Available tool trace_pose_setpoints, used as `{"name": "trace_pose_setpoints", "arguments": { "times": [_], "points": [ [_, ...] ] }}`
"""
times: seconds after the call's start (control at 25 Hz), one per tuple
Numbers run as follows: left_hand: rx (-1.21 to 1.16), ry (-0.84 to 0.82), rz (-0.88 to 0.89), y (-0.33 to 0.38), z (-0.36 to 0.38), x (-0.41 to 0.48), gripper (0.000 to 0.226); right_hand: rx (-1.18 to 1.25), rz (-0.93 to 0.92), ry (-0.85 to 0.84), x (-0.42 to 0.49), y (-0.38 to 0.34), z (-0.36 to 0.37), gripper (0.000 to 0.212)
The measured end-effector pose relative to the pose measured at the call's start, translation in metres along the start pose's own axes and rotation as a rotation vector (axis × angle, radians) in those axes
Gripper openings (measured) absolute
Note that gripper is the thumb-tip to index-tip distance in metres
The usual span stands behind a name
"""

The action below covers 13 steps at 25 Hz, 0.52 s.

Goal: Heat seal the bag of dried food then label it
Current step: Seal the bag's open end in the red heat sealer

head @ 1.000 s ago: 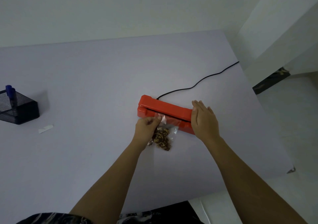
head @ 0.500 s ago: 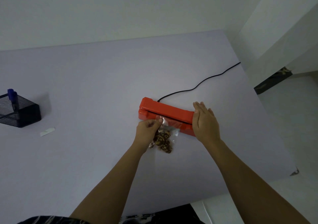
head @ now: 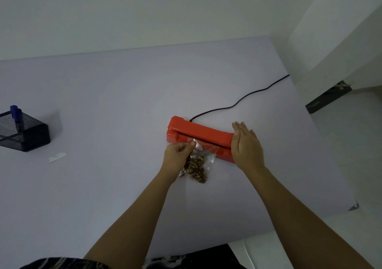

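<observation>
**A:** While the top edge of the clear bag of dried food [head: 199,165] lies across the red heat sealer [head: 198,131], where is the rest of it?

**B:** Flat on the lilac table [head: 103,103], on the near side of the sealer. The brown pieces are bunched in its lower half.

**A:** And around it?

**B:** A black cord [head: 237,103] runs from the sealer's far side off the right edge. Well apart on the left stands a black mesh holder [head: 31,136] with a blue marker [head: 15,113] in it. A white strip [head: 57,156] lies just near of the holder.

**A:** The hands?

**B:** The left hand [head: 178,157] pinches the bag's upper left corner between thumb and curled fingers, hiding that edge. The right hand [head: 247,146] lies palm-down over the sealer's right end, covering it. Its fingers are straight and point far, grasping nothing.
</observation>
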State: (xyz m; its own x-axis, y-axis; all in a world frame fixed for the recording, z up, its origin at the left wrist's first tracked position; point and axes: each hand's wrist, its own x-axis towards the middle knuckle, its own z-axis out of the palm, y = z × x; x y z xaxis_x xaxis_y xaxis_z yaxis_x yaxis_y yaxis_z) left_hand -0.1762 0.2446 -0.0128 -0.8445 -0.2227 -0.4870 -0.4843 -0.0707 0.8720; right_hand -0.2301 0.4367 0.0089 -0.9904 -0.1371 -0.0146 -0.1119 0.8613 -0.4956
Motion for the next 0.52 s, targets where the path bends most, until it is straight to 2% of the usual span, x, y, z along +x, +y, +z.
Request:
{"name": "trace_pose_setpoints", "arguments": {
  "times": [0.52],
  "points": [
    [-0.009,-0.002,0.018,-0.0016,0.0004,0.0011,0.024,0.003,-0.001,-0.018,0.0013,-0.0007,-0.0033,0.055]
  ]
}}
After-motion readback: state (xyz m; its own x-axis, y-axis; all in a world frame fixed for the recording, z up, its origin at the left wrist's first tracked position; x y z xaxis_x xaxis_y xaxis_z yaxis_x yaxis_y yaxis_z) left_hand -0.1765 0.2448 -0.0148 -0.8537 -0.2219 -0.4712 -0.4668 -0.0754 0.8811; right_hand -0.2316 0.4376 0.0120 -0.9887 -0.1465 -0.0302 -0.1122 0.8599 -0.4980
